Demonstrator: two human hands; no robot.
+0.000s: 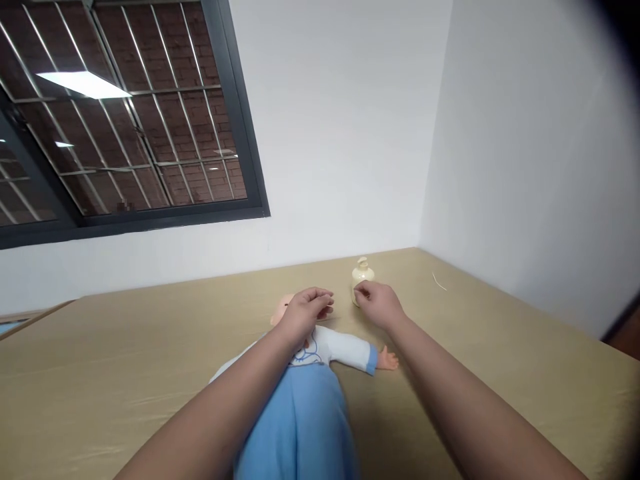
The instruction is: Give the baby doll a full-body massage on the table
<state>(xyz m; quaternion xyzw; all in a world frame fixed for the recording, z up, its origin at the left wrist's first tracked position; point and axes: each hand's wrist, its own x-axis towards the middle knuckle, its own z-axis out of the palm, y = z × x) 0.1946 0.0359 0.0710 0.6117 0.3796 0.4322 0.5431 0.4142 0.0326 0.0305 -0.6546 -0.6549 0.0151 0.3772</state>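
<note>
Lying on the tan surface (pixel 150 373), the doll (pixel 313 393) is facing up. L hand (pixel 306 310) is partly hiding its head, fingers half-curled; R hand (pixel 380 304) is bunching fingertips by the bottle (pixel 363 274); can't tell either grip. Moving w/o knocking the bottle is prob. working best.

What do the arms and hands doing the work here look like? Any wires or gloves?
They are a person's. Each grip is a human hand: the left hand and right hand show no gloves or wires. The left forearm and right forearm are bare, with no sleeves, watch or bracelet in view.
</note>
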